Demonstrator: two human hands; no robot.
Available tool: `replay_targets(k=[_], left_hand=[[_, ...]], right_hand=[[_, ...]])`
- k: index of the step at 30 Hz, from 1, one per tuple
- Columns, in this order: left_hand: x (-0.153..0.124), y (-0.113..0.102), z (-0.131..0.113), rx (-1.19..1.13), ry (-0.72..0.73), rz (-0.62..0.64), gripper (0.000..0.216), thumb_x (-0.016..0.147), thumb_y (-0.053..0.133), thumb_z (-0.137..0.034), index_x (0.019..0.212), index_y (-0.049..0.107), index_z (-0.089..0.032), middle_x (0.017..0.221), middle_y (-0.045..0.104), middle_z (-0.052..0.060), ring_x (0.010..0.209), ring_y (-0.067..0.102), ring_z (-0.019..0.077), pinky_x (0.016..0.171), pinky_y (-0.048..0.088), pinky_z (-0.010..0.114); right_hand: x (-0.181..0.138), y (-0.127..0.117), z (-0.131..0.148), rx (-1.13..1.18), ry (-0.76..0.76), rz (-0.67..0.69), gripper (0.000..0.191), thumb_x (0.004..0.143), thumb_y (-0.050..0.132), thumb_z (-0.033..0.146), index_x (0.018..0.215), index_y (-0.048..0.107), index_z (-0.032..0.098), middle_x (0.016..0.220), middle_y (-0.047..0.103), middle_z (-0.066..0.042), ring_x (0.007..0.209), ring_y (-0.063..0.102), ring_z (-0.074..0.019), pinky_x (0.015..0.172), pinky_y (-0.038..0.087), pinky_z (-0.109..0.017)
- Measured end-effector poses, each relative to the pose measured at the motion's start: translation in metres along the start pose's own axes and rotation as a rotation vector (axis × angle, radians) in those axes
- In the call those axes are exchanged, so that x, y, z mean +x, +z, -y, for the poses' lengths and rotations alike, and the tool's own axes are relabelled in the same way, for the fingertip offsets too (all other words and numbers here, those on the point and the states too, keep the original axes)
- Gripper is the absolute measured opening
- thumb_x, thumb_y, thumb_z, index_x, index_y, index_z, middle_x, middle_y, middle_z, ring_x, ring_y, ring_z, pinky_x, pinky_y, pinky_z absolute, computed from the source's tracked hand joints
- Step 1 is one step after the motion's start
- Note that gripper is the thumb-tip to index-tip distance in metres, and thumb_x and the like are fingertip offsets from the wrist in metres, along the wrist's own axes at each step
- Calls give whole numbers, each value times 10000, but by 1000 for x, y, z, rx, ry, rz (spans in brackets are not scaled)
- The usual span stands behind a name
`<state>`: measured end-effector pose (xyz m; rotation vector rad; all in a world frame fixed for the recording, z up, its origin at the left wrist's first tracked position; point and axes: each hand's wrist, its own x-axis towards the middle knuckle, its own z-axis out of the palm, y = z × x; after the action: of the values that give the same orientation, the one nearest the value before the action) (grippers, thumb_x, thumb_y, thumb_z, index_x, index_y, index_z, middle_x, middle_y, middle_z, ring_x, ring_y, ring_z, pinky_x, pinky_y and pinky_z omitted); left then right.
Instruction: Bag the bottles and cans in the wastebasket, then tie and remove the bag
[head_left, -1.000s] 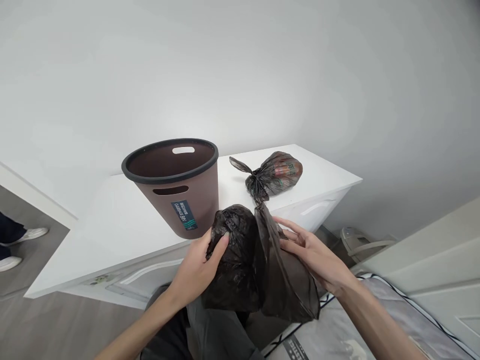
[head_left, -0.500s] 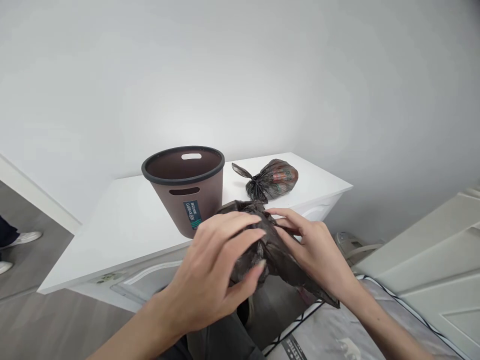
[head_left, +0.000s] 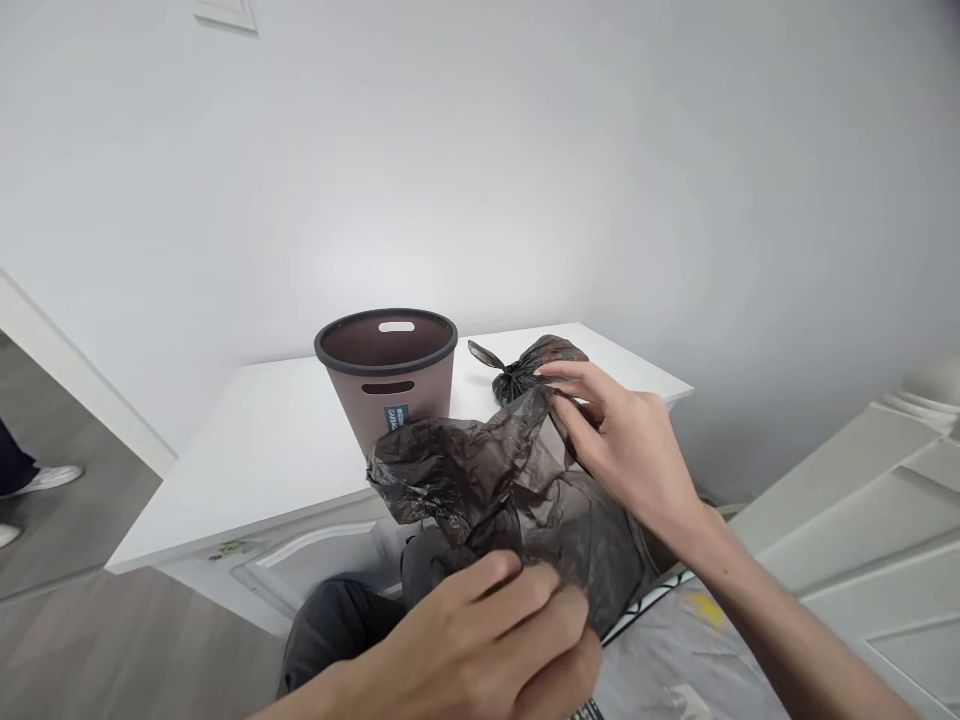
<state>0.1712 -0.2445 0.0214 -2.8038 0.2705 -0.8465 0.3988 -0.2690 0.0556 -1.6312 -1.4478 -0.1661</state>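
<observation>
A crumpled, empty black plastic bag (head_left: 480, 480) hangs between my two hands in front of me. My left hand (head_left: 495, 640) is low and close to the camera, fingers curled and closed on the bag's lower part. My right hand (head_left: 622, 440) is higher, pinching the bag's upper edge with fingers and thumb. Behind the bag a brown garbage bin (head_left: 390, 385) with a black rim stands upright and empty on the white cabinet top (head_left: 285, 450). To its right lies a tied, filled black bag (head_left: 525, 365), partly hidden by my right hand.
The cabinet stands against a plain white wall. Grey wood floor (head_left: 75, 600) lies to the left, where another person's white shoes (head_left: 45, 480) show at the edge. A white panelled piece (head_left: 862, 500) and a grey printed sheet (head_left: 690, 650) are at the right. My dark trousers (head_left: 337, 630) show below.
My left hand dropped from on top of the bag to its lower part, nearer the camera. My right hand rose, lifting the bag's edge, and the bag spread out between them.
</observation>
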Motion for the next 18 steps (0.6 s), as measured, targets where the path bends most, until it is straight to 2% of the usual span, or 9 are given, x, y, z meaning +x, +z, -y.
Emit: replay_targets(k=[2, 4, 7, 10, 12, 15, 18], left_hand=[[8, -6, 3, 13, -79, 0, 213, 1080, 537, -309, 1136, 721, -217, 1216, 765, 85, 1061, 702, 215, 967, 538, 353], [11, 0, 11, 83, -213, 62, 256, 1079, 513, -318, 1210, 698, -200, 1211, 762, 131, 1043, 732, 245, 949, 551, 385], [0, 21, 26, 239, -455, 213, 391, 1058, 513, -255, 1412, 625, -132, 1036, 773, 173, 779, 745, 251, 731, 548, 371], [-21, 32, 34, 254, -630, 317, 499, 1029, 539, -235, 1510, 568, -103, 769, 731, 136, 576, 689, 256, 590, 475, 337], [-33, 26, 34, 166, -625, 342, 510, 992, 603, -268, 1493, 601, -169, 885, 766, 174, 576, 696, 255, 603, 486, 333], [-48, 6, 30, 45, -589, 339, 416, 1009, 571, -304, 1413, 668, -287, 1255, 755, 189, 649, 732, 240, 651, 528, 345], [-70, -10, 31, 42, -707, 349, 425, 1063, 475, -332, 1451, 644, -291, 1256, 762, 154, 787, 773, 265, 735, 569, 364]], right_hand=[[3, -2, 12, -27, -57, 2, 317, 1014, 552, 230, 1293, 699, 258, 1109, 847, -52, 943, 820, -260, 825, 594, -351], [7, -6, 23, -66, -106, -20, 311, 1017, 540, 240, 1284, 700, 262, 1122, 846, -52, 954, 820, -263, 800, 590, -345], [14, -14, 35, -146, -149, -88, 307, 1024, 521, 253, 1276, 695, 266, 1113, 848, -56, 893, 818, -257, 758, 573, -339], [20, -22, 39, -198, -154, -146, 306, 1033, 514, 264, 1291, 678, 269, 1123, 846, -65, 829, 809, -244, 742, 557, -334], [21, -27, 40, -192, -148, -173, 292, 1036, 518, 269, 1282, 675, 269, 1130, 844, -72, 807, 803, -237, 742, 555, -335], [18, -32, 42, -153, -131, -200, 263, 1038, 531, 283, 1251, 683, 262, 1102, 843, -79, 810, 802, -239, 736, 562, -335], [6, -37, 44, -137, -112, -230, 250, 1047, 540, 320, 1236, 693, 260, 1085, 836, -83, 825, 806, -242, 718, 569, -328]])
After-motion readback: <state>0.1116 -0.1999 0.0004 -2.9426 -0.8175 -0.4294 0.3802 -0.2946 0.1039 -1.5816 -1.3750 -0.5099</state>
